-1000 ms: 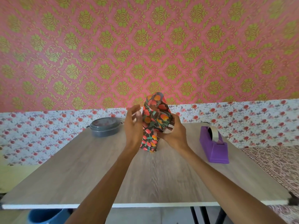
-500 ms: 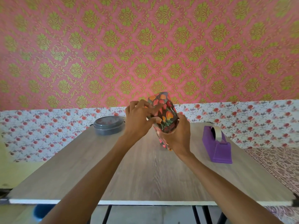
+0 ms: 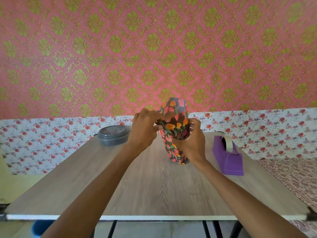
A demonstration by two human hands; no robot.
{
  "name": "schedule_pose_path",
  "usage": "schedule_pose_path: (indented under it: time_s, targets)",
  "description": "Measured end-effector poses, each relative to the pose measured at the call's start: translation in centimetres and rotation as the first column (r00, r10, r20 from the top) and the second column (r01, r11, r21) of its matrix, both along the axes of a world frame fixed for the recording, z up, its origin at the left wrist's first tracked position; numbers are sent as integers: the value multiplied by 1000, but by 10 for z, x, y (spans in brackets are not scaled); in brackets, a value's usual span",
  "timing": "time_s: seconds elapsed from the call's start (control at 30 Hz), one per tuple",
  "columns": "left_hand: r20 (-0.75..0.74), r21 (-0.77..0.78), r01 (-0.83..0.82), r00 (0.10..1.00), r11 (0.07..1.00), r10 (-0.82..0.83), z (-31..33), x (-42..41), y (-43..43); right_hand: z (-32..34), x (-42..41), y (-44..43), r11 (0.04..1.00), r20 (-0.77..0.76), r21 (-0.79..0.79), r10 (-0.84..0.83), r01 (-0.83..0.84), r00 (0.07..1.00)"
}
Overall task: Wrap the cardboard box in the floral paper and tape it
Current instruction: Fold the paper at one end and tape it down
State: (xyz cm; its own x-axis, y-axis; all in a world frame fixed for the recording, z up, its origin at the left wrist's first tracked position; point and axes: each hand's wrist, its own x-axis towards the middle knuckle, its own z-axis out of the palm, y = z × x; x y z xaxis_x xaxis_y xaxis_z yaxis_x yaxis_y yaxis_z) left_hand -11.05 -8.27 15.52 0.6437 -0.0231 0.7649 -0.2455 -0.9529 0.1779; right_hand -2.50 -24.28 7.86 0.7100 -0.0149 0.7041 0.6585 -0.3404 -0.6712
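A box covered in dark floral paper stands tilted on its lower end on the wooden table, leaning away to the left. My right hand grips its right side from behind. My left hand pinches a paper flap at the upper left of the package, fingers curled over the fold. No bare cardboard shows; the box is hidden under the paper. A purple tape dispenser with a roll of tape sits to the right of my right hand.
A round grey lidded container sits at the back left of the table. A patterned wall rises right behind the table. A patterned mat lies on the floor at the right, and a blue object shows below the front left edge.
The package has swung from leaning right to leaning left and shifted slightly right. My left hand went from resting beside the paper to reaching over and pinching its upper flap.
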Motion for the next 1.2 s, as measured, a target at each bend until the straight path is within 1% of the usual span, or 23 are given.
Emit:
schedule_pose_path:
  time_s: [0.13, 0.3, 0.37, 0.5, 0.8, 0.97, 1.03, 1.1, 1.2]
  targets:
    - [37, -21, 22, 999, 1000, -21, 2, 2, -2, -1, -4, -4, 1000, 57, -15, 24, -24, 998]
    - [134, -133, 52, 990, 990, -34, 7, 3, -8, 1, -8, -4, 994, 184, -108, 45, -26, 982]
    - [134, -156, 47, 991, 987, -26, 9, 3, -9, 2, -9, -1, 995, 204, -92, 58, -40, 977]
    - [121, -177, 24, 993, 984, -3, 10, 4, -11, 7, -9, 3, 999, 178, -4, 49, -49, 983]
    - [95, -185, 35, 995, 982, -18, 8, 6, -13, 13, -7, 7, 997, 55, 72, 10, -14, 998]
    - [177, -214, 71, 984, 974, -33, 4, 9, -16, 14, -7, 4, 996, 59, 89, -18, 13, 998]
    - [157, -201, 42, 988, 979, -10, 2, 8, -18, 12, -7, 3, 995, 66, 96, -42, 35, 997]
    - [120, -181, -24, 992, 983, 47, 4, 7, -22, 9, -7, 4, 993, 72, 111, -50, 41, 996]
    - [-29, -109, -146, 989, 983, 144, 10, 10, -24, 5, -8, 5, 995, 90, 100, -41, 32, 995]
